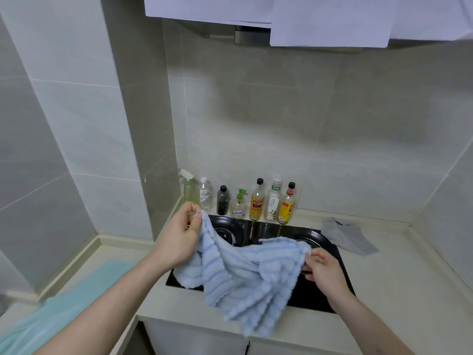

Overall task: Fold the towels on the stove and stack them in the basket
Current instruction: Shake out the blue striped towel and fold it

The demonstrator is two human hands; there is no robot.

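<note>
The blue towel [245,275] looks light, soft and floppy, pinched at its upper corners by left hand [179,239] and right hand [323,269] fingers above the stove [320,295].

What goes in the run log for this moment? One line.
phase: unfolding | left hand: pinches corner of light blue striped terry towel | right hand: grips opposite edge | grey cloth: beside black stove

Printed labels appear on several bottles [258,201] standing in a row against the back wall behind the stove [320,290]. The characters on them are too small and blurred to read. No other text, number or sign is legible.
</note>
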